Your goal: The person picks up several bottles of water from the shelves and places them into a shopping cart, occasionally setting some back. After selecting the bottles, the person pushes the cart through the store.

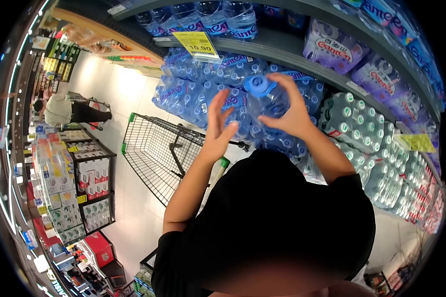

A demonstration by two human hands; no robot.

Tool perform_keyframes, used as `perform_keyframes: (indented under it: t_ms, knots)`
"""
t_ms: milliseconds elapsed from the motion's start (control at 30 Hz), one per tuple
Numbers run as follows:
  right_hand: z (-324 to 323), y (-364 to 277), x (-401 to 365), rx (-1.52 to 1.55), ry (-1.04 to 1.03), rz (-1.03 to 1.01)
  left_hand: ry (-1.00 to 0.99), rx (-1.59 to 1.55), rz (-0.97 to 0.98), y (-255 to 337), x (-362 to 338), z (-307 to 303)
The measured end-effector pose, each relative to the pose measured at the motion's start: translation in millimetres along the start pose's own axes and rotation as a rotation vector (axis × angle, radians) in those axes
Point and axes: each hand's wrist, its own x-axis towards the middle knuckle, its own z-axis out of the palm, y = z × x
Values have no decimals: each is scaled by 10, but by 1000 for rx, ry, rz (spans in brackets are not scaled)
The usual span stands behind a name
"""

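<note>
A large clear-blue water bottle (266, 103) with a blue cap is in my right hand (293, 110), its fingers and thumb curved around the bottle's right side. The capped end points up toward the shelf. My left hand (220, 126) is raised left of the bottle, apart from it, with the fingers spread and nothing in them. Beneath both hands lie shrink-wrapped packs of blue water bottles (186, 94). Near my left forearm stands a wire shopping cart (156, 148) with green corners.
Above the packs runs a grey shelf (277, 45) with a yellow price sign (195, 45) and bottles. Purple Ganten packs (334, 47) and green-capped bottle packs (354, 121) are at right. A person (67, 110) stands farther left, beyond a display of boxed goods (91, 180).
</note>
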Motion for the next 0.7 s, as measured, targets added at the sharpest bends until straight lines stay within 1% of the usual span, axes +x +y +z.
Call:
perform_keyframes:
  t_ms: [100,167,233,300,333,367,433,467,500,567,700]
  knots:
    - [-184,229,368,-65,132,-145,148,82,-260,-185,-259,-299]
    - [-287,354,661,-109,175,-327,291,39,-261,-424,-545,-489]
    - [-355,484,950,-203,232,-518,332,63,-334,-638,-904,-733]
    - [-387,597,1179,-354,302,-620,450,62,-399,-712,-1195,-812]
    - [-390,719,1283,-412,275,-689,562,-33,-394,-751,-1323,-817]
    - [-391,840,1359,-467,248,-759,619,-51,-407,-791,-1447,-836]
    - [-395,982,1455,-539,194,-817,735,-12,-380,-811,-1607,-817]
    - [-381,1055,1503,-574,171,-846,757,32,-392,-808,-1670,-814]
    - [-344,1146,1528,-553,194,-809,799,95,-403,-775,-1694,-785]
    - [-276,1295,1550,-549,219,-692,894,74,-347,-804,-1749,-746]
    - [-156,1588,1690,-562,368,-514,972,103,-361,-822,-1752,-742]
